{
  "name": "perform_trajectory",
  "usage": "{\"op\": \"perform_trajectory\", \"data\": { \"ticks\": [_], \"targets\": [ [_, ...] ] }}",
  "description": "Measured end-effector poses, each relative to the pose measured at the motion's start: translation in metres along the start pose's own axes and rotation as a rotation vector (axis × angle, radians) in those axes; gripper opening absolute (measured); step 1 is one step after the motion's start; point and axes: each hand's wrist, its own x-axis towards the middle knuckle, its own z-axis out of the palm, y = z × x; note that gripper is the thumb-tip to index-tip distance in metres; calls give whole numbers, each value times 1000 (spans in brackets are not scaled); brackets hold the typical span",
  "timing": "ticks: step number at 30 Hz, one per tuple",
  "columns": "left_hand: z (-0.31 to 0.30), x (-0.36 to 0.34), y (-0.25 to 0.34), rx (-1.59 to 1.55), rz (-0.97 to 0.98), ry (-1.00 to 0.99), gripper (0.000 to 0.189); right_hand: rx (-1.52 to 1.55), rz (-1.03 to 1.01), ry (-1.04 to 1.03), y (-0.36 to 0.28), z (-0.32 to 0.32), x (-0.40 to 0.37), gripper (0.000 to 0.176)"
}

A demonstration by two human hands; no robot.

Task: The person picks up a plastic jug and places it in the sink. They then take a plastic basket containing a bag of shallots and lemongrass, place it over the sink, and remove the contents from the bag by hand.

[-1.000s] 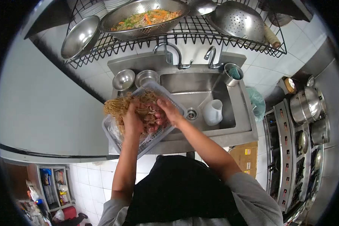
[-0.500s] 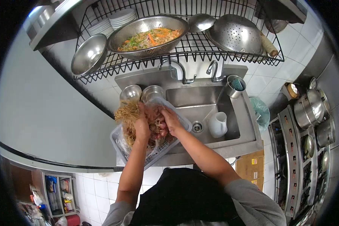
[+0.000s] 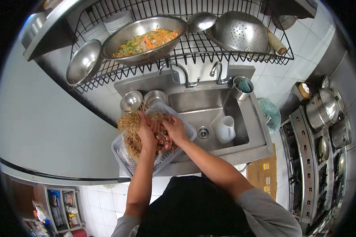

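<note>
A bunch of reddish shallots (image 3: 164,143) with long dry straw-like stalks (image 3: 128,123) is held over a pale plastic basket (image 3: 192,133). My left hand (image 3: 146,132) is closed around the bunch where the stalks meet the bulbs. On the bunch's right side, the fingers of my right hand (image 3: 174,128) are bent in against the shallots. What the right fingertips grip is hidden among bulbs and stalks. Clear plastic film (image 3: 124,152) shows inside the basket under the stalks.
Right of the basket is a steel sink (image 3: 199,103) holding a white jug (image 3: 225,129). Two metal bowls (image 3: 131,100) stand behind the basket. Overhead, a wire rack (image 3: 197,55) carries a colander of shredded vegetables (image 3: 146,42). A stove (image 3: 304,158) with pots stands at right.
My right hand has drawn its fingers in and up over the shallots. My left hand keeps its hold on the bunch. The whole view has shifted slightly.
</note>
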Motion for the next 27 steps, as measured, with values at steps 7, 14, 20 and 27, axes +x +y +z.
{"op": "perform_trajectory", "data": {
  "ticks": [7,14,20,27],
  "targets": [
    [-16,-1,-35,341,200,-96,28,-141,-4,122,44,-3,18,27],
    [-76,22,-76,1196,681,-88,31,-551,-378,37,91,17,46,20],
    [-63,-14,-66,797,409,61,25,-405,-247,64,74,4,40,36],
    [-18,-32,-16,122,235,227,26,-814,-151,-70,45,-12,31,44]
  ]
}}
